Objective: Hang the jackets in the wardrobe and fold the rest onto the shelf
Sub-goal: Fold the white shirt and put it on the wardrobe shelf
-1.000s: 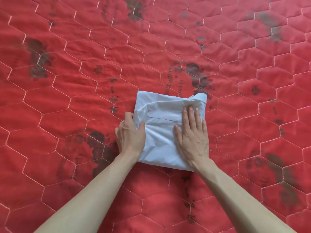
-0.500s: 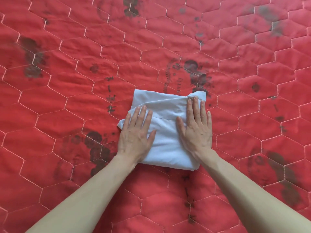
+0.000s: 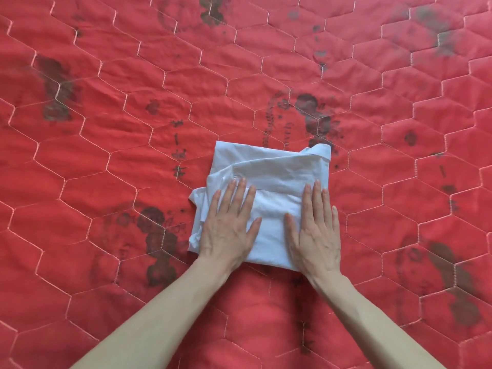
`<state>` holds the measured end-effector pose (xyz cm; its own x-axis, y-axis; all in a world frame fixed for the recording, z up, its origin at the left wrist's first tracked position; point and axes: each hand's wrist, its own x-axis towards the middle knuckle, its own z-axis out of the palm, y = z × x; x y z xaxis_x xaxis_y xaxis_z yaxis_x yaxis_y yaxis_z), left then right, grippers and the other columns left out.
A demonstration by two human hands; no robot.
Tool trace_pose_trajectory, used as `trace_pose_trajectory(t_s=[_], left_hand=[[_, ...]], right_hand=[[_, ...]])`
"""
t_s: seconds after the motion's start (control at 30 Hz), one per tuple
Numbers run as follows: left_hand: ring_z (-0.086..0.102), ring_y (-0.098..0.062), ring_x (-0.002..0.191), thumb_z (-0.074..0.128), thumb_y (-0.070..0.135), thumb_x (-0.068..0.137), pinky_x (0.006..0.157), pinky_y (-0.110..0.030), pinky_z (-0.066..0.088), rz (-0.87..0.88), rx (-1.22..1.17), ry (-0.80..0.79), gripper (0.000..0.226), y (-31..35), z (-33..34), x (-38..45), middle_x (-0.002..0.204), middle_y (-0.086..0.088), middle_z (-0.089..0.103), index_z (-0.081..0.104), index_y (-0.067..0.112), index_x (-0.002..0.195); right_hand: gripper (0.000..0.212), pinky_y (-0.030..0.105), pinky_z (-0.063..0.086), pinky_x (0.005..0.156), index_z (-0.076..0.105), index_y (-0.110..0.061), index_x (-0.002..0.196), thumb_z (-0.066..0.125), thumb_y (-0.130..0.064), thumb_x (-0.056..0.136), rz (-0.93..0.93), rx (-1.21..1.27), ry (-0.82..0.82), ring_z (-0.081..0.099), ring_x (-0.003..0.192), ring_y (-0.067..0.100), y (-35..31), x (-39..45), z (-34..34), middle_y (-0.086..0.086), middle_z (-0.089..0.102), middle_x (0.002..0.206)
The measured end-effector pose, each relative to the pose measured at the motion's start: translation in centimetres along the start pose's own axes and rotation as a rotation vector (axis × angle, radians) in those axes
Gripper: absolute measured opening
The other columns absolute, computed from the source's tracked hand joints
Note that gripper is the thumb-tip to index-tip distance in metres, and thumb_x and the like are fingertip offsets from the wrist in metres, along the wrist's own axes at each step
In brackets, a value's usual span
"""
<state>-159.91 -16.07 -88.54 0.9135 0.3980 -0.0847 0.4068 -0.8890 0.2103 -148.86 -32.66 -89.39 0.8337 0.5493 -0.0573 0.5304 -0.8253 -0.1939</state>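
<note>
A pale blue shirt [image 3: 271, 177] lies folded into a small square on the red quilted bedspread [image 3: 106, 155]. Its collar sticks up at the far right corner. My left hand [image 3: 229, 227] presses flat on the near left part of the bundle, fingers straight and slightly spread. My right hand [image 3: 316, 230] presses flat on the near right part, fingers straight and together. Both palms hide the near edge of the fabric. A loose flap pokes out at the left side.
The bedspread fills the whole view, stitched in hexagons with dark printed patches. No wardrobe, shelf, hanger or other garment is in view.
My left hand let go of the left edge it gripped and now lies flat on top. Both hands have slid toward the near edge of the shirt.
</note>
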Motion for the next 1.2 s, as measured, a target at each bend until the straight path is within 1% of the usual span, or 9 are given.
trace_pose_trajectory(t_s=[0.27,0.43,0.63,0.83,0.9,1.0,1.1,1.13,1.2], left_hand=[[0.013,-0.027,0.161,0.036,0.045,0.106,0.127,-0.057,0.017,0.106,-0.036,0.010,0.064,-2.8,0.3,-0.2,0.173,-0.010,0.019,0.035,0.014,0.162],[0.006,-0.030,0.162,0.030,0.053,0.105,0.129,-0.058,0.010,-0.040,0.023,0.061,0.071,-2.9,-0.3,1.0,0.174,-0.012,0.011,0.022,0.017,0.166],[0.002,-0.026,0.162,0.030,0.056,0.105,0.130,-0.050,0.011,-0.106,-0.122,0.048,0.073,-2.8,0.5,2.3,0.175,-0.011,0.004,0.019,0.019,0.167],[0.006,-0.025,0.162,0.035,0.053,0.106,0.130,-0.053,0.008,-0.133,-0.082,0.075,0.071,-2.5,0.3,2.1,0.175,-0.009,0.011,0.022,0.018,0.166],[0.019,-0.030,0.159,0.045,0.051,0.103,0.129,-0.051,0.012,-0.241,-0.073,0.115,0.074,-1.9,-0.3,1.8,0.171,-0.011,0.023,0.027,0.013,0.164],[0.039,-0.035,0.134,0.066,0.048,0.091,0.113,-0.049,0.030,-0.568,-0.202,0.187,0.076,-0.3,-1.4,1.8,0.149,-0.013,0.042,0.039,0.010,0.152],[0.041,-0.038,0.128,0.073,0.045,0.086,0.107,-0.048,0.033,-0.857,-0.349,0.156,0.074,0.9,-2.4,2.6,0.143,-0.014,0.042,0.044,0.009,0.144],[0.040,-0.038,0.129,0.074,0.045,0.086,0.106,-0.047,0.033,-0.917,-0.377,0.141,0.072,1.1,-2.8,2.8,0.144,-0.014,0.041,0.045,0.009,0.141],[0.039,-0.038,0.129,0.076,0.045,0.085,0.105,-0.047,0.035,-1.012,-0.429,0.132,0.069,1.4,-3.3,3.2,0.144,-0.013,0.038,0.045,0.010,0.136]], right_hand=[[0.077,0.048,0.015,0.129,0.009,-0.012,0.166,0.031,-0.054,0.105,-0.023,0.000,0.011,-0.001,0.161,0.021,-0.1,0.2,0.2,0.006,0.000,0.175],[0.073,0.051,0.017,0.128,0.015,-0.011,0.166,0.042,-0.045,0.108,-0.101,0.072,0.136,0.004,0.161,0.026,-0.5,4.4,-1.0,0.012,0.004,0.174],[0.073,0.049,0.016,0.128,0.006,-0.021,0.167,0.027,-0.055,0.107,-0.039,0.049,-0.012,-0.003,0.161,0.024,0.0,7.4,0.3,0.006,-0.003,0.175],[0.071,0.046,0.015,0.129,0.007,-0.021,0.167,0.032,-0.053,0.108,-0.043,0.086,-0.015,-0.004,0.161,0.023,-0.1,7.3,0.5,0.006,-0.001,0.175],[0.070,0.044,0.014,0.130,0.008,-0.019,0.167,0.037,-0.047,0.109,-0.049,0.145,-0.018,-0.002,0.161,0.024,0.0,7.1,-0.1,0.009,0.001,0.175],[0.071,0.032,0.013,0.130,0.009,-0.015,0.167,0.045,-0.036,0.110,-0.022,0.341,0.028,0.001,0.161,0.021,0.0,5.3,-1.0,0.012,0.002,0.174],[0.075,0.005,0.007,0.118,0.000,-0.026,0.167,0.047,-0.035,0.109,0.155,0.626,0.020,0.000,0.159,0.005,-0.4,2.6,-1.9,0.001,-0.005,0.175],[0.076,0.001,0.008,0.114,0.000,-0.027,0.167,0.049,-0.035,0.108,0.210,0.688,0.018,0.003,0.157,0.002,-0.7,1.9,-2.0,-0.001,-0.003,0.175],[0.077,0.006,0.016,0.117,0.008,-0.024,0.167,0.055,-0.031,0.106,0.296,0.770,0.044,0.017,0.156,0.004,-0.9,0.8,-2.2,-0.003,0.011,0.173]])
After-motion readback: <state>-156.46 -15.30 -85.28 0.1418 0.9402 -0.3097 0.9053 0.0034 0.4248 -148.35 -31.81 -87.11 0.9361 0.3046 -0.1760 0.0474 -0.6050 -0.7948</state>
